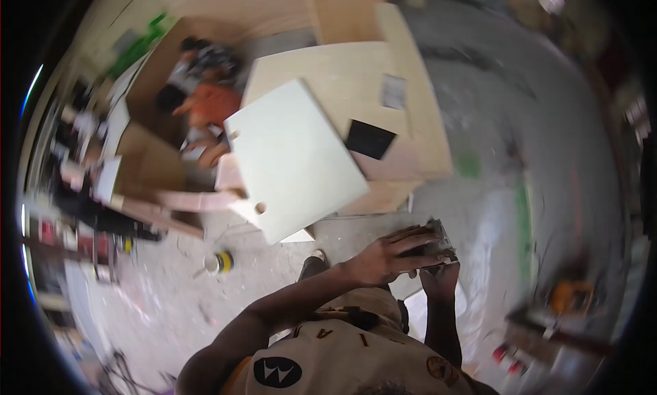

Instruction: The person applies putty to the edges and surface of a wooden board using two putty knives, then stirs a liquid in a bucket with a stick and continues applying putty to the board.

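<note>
Both hands' fingers (404, 239) clasp a grey sanding pad (438, 243) between them.

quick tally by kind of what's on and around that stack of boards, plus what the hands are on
pale board with holes: 1
black square sheet: 1
grey sheet: 1
yellow-and-white can on the floor: 1
sandpaper piece between left hand and right hand: 1
total: 5
</note>
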### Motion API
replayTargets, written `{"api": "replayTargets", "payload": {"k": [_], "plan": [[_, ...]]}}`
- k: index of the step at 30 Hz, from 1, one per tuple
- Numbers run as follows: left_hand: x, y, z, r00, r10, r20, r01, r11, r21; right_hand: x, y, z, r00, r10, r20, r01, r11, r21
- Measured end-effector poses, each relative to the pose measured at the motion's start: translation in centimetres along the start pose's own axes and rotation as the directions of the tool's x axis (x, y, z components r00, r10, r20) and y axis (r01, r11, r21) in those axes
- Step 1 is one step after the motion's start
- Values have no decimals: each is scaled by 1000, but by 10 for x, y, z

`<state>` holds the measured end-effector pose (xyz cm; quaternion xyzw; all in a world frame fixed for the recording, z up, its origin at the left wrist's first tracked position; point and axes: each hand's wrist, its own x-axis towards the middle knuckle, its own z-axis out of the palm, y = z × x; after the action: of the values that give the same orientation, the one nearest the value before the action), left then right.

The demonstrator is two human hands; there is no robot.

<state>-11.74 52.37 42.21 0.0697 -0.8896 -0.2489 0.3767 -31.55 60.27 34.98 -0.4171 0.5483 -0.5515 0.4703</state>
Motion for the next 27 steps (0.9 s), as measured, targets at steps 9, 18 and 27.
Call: {"api": "replayTargets", "payload": {"k": [9,18,27], "plan": [[-68,52,-78,835,-434,-337,517,829,213,44,-82,101,940,24,342,-241,756,609],[-177,25,-114,57,-871,-488,75,492,-868,76,-127,212,632,-512,582,475,849,232],[-226,17,-194,241,-923,-299,-480,154,-863,61,-121,348,-137,-451,882,970,117,211]]}}
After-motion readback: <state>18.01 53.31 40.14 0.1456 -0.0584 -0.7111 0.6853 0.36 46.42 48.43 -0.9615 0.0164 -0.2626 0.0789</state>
